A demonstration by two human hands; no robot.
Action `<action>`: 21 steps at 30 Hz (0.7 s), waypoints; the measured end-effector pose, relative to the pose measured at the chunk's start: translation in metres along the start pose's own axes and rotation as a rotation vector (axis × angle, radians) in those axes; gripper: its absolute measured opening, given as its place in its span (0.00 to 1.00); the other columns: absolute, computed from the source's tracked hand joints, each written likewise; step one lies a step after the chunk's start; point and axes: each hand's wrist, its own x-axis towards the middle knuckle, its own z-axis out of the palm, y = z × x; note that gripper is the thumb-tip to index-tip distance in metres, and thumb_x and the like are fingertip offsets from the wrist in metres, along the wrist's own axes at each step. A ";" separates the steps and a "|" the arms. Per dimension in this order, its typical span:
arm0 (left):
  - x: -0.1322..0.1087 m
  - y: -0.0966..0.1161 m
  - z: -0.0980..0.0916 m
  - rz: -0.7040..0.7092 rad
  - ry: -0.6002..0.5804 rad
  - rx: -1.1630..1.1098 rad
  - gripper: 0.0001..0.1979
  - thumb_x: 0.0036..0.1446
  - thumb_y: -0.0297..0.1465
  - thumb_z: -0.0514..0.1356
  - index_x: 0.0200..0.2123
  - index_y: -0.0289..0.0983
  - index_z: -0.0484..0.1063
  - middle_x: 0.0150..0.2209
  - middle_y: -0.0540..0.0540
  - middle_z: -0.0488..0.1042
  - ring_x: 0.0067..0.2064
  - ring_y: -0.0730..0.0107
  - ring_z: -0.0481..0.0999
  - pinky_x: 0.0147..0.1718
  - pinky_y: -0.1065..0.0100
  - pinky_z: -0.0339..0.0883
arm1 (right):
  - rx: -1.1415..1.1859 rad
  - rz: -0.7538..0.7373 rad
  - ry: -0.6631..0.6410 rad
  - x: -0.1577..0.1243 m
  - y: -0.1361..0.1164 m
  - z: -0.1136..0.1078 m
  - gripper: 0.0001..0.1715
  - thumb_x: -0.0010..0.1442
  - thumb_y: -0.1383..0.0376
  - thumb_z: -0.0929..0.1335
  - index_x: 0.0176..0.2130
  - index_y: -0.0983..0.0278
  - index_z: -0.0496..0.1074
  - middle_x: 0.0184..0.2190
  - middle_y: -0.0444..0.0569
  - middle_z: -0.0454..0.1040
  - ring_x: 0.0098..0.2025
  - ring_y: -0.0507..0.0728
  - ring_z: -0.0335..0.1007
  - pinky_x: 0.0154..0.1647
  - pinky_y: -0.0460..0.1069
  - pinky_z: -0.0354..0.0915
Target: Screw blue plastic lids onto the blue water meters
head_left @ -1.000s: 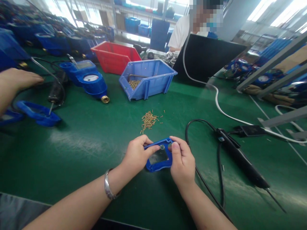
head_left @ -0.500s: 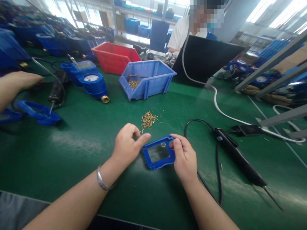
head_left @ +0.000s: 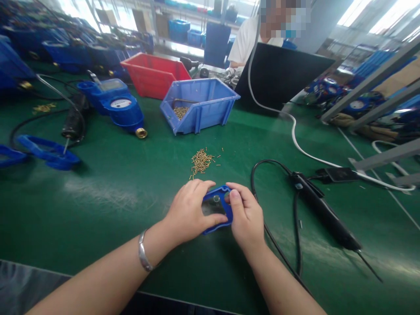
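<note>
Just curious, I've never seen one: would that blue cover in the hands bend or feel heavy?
The blue cover looks like thin moulded plastic, so probably light and fairly stiff. Its clear window may scratch. The left hand and right hand grip its edges, so it seems easy to hold.

A green desk (head_left: 131, 192) carries a red bin (head_left: 154, 76) beside a blue bin (head_left: 203, 105), a blue water meter (head_left: 118, 107), scattered brass screws (head_left: 201, 160) and an electric screwdriver (head_left: 324, 214).

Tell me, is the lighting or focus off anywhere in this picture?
Head view: windows at the top blow out white; the green table mat shows pale glare streaks; the small blue plastic cover between left hand and right hand stays sharp; the far edges smear and bend.
</note>
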 end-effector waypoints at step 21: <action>0.012 -0.021 -0.029 -0.219 -0.208 -0.594 0.35 0.40 0.32 0.66 0.53 0.37 0.58 0.46 0.43 0.66 0.42 0.66 0.68 0.37 0.66 0.66 | 0.031 0.120 0.002 0.009 -0.001 -0.010 0.20 0.59 0.55 0.61 0.39 0.66 0.72 0.24 0.46 0.69 0.24 0.51 0.63 0.24 0.45 0.61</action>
